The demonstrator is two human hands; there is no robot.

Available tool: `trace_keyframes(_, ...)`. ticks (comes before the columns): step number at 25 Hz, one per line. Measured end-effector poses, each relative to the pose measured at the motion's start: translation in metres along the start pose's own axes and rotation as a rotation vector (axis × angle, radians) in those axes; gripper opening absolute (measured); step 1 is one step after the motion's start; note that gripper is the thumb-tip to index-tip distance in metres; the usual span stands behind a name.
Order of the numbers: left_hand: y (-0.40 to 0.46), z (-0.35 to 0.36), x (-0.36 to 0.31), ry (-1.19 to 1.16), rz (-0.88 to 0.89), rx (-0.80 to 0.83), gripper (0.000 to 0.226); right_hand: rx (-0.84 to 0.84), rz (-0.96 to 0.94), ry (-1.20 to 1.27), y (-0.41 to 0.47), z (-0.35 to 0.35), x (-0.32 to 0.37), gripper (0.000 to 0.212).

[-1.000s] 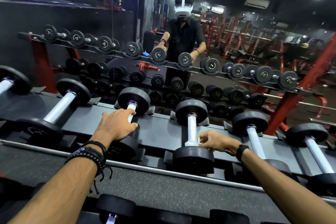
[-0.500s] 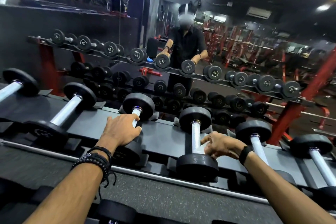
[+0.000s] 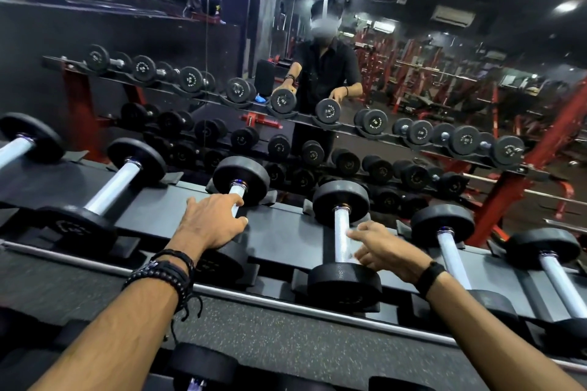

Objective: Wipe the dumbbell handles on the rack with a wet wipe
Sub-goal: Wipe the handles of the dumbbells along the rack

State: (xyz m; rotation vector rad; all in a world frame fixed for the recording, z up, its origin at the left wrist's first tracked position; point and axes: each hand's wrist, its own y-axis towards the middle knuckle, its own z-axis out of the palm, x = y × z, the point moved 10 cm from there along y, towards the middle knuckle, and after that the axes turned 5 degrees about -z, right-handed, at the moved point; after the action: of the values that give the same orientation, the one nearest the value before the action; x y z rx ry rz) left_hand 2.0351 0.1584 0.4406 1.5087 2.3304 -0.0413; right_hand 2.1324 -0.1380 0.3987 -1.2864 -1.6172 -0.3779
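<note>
From the head camera we look down on a dumbbell rack [image 3: 286, 235] set against a mirror [image 3: 413, 73], with a row of dumbbells lying across its top shelf. Our left hand [image 3: 211, 224] rests over the handle of one dumbbell [image 3: 236, 197], fingers curled round the bar near its far weight, steadying it and nothing more.

Our right hand [image 3: 386, 251] is at the next dumbbell's handle [image 3: 341, 236], beside its right flank, fingers bent and pinching what we take to be the wet wipe [image 3: 354, 259]. Only a pale scrap shows near the fingertips at the lower end of the bar, so we cannot say how much of the wipe is in contact.

Compared with a second ago, the right hand has slid a little way up the bar from the near weight [image 3: 344, 284], and its fingers reach further across the metal. The left hand has kept its hold. The camera has also tipped upward, showing more of the ceiling.

We judge that this means a wiping stroke is under way on this handle. The upper stretch towards the far weight [image 3: 341, 201] appears not yet covered, and the dumbbells further right [image 3: 451, 259] look untouched.
</note>
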Motion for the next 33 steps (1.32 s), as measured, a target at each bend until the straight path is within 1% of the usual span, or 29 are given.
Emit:
trace_keyframes(2,-0.001,0.000,-0.001,0.002,0.001,0.002,0.044,0.103,0.009,0.020,-0.004,0.020,0.000,0.051)
trace_keyframes(3,-0.002,-0.001,0.000,0.005,-0.002,-0.002,0.043,0.152,0.022,0.062,-0.002,0.027,-0.004,0.061)
trace_keyframes(4,-0.002,-0.002,0.000,0.004,-0.007,-0.005,0.043,0.185,0.040,0.120,-0.002,0.032,-0.004,0.062)
trace_keyframes(5,-0.002,-0.003,0.000,0.001,-0.009,-0.005,0.042,0.203,0.038,0.149,-0.003,0.030,-0.004,0.057)
trace_keyframes(6,-0.002,-0.002,0.001,0.000,-0.009,-0.001,0.042,0.202,0.033,0.153,-0.003,0.025,0.000,0.052)
trace_keyframes(7,-0.001,0.000,0.001,0.003,-0.005,-0.003,0.042,0.173,0.035,0.118,0.002,0.017,-0.001,0.055)
trace_keyframes(8,0.000,0.000,0.000,0.007,-0.001,-0.008,0.042,0.142,0.030,0.088,0.004,0.011,0.002,0.068)
trace_keyframes(10,0.001,0.002,0.000,0.009,0.000,0.008,0.043,0.186,0.020,0.071,0.009,0.019,0.000,0.106)
trace_keyframes(11,0.001,0.002,0.000,0.010,-0.001,0.011,0.043,0.197,0.021,0.062,0.012,0.025,-0.009,0.120)
trace_keyframes(12,0.000,0.001,0.001,0.014,-0.005,0.011,0.042,0.176,0.023,0.036,0.013,0.027,-0.013,0.125)
trace_keyframes(13,-0.002,0.000,0.000,0.018,-0.012,0.010,0.042,0.165,0.019,0.027,0.015,0.027,-0.013,0.117)
trace_keyframes(15,-0.002,-0.002,0.000,0.010,-0.017,-0.001,0.043,0.187,-0.018,-0.019,0.004,0.028,0.003,0.069)
trace_keyframes(16,-0.002,-0.002,0.000,0.011,-0.012,-0.003,0.043,0.172,-0.038,-0.031,0.006,0.025,0.006,0.054)
trace_keyframes(17,-0.002,-0.001,-0.001,0.015,-0.008,-0.004,0.043,0.166,-0.042,-0.051,0.008,0.023,0.009,0.051)
trace_keyframes(18,-0.001,-0.001,0.000,0.019,-0.005,-0.001,0.043,0.184,-0.040,-0.037,0.011,0.024,0.007,0.056)
trace_keyframes(21,-0.001,0.001,0.000,0.032,-0.007,0.009,0.043,0.198,-0.043,0.069,0.017,0.031,-0.008,0.086)
trace_keyframes(22,-0.001,0.001,0.000,0.036,-0.009,0.009,0.042,0.175,-0.041,0.056,0.020,0.031,-0.014,0.088)
trace_keyframes(23,-0.002,0.000,0.001,0.032,-0.013,0.009,0.042,0.166,-0.060,0.033,0.016,0.030,-0.008,0.080)
trace_keyframes(25,-0.001,0.001,0.001,0.012,-0.014,0.008,0.042,0.164,-0.124,-0.083,0.014,0.027,0.002,0.057)
trace_keyframes(26,-0.001,0.001,0.001,0.009,-0.012,0.002,0.043,0.146,-0.157,-0.121,0.020,0.025,0.005,0.054)
trace_keyframes(28,0.000,0.001,0.000,0.015,-0.009,0.011,0.044,0.144,-0.117,-0.051,0.025,0.027,-0.001,0.053)
trace_keyframes(31,-0.001,0.001,0.000,0.035,-0.004,0.010,0.044,0.210,0.016,0.235,0.031,0.040,-0.014,0.054)
trace_keyframes(33,-0.001,0.001,0.001,0.024,-0.004,0.013,0.043,0.216,0.040,0.186,0.033,0.041,-0.016,0.062)
